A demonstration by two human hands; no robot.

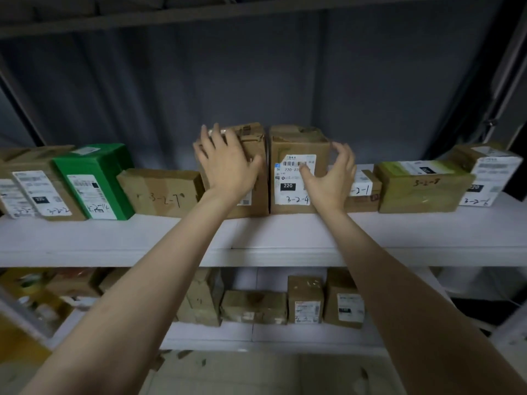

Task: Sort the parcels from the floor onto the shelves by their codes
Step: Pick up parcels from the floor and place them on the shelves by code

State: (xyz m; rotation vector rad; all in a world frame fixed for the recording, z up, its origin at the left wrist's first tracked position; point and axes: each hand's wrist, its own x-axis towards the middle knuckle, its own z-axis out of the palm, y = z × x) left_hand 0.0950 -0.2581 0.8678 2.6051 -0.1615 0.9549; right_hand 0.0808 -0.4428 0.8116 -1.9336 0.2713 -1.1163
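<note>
Two upright brown cardboard parcels stand side by side at the middle of the white shelf. My left hand lies flat with straight fingers on the front of the left parcel. My right hand hovers at the right front corner of the right parcel, fingers spread and loosely curved; I cannot tell if it touches. That parcel's white label reads 220 and a handwritten 3-2-4.
More parcels line the same shelf: a flat brown one marked 3-2-7, a green box, a small box marked -2-1, a taped brown one, a white-labelled one. Several boxes stand on the lower shelf.
</note>
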